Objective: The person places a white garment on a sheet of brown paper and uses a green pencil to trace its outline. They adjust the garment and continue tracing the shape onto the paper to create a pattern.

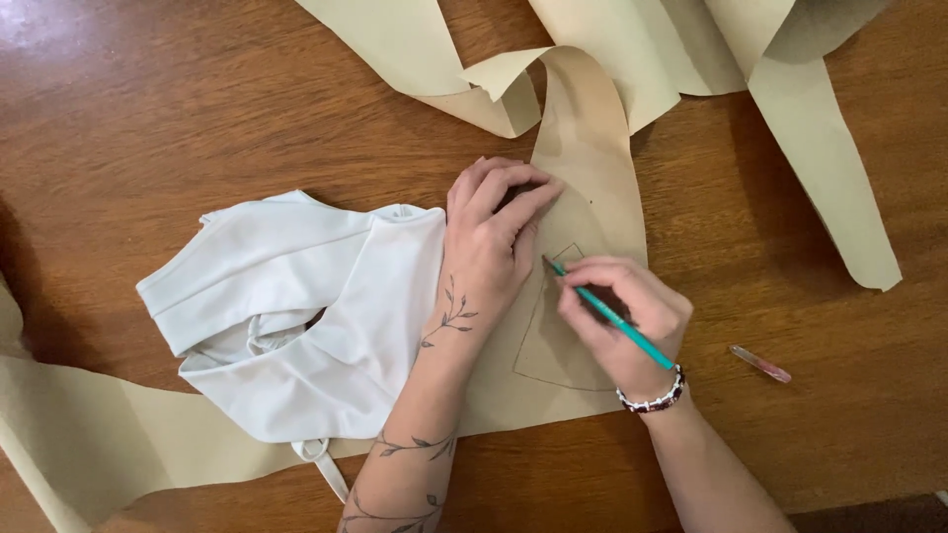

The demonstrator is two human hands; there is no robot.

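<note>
two hands at frame centre. left hand pressed flat, fingers together, on tan pattern paper w/ its wrist over the white garment at centre-left. right hand pinched round a teal pencil, tip touching the paper by a drawn outline. small pinkish object, maybe a pen, lies lower right on wood table.

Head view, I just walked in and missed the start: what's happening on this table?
A person is drawing on tan paper spread over a wooden table. The right hand holds a green pencil, its tip on a partly drawn outline. The left hand presses the paper flat beside a white garment.
</note>
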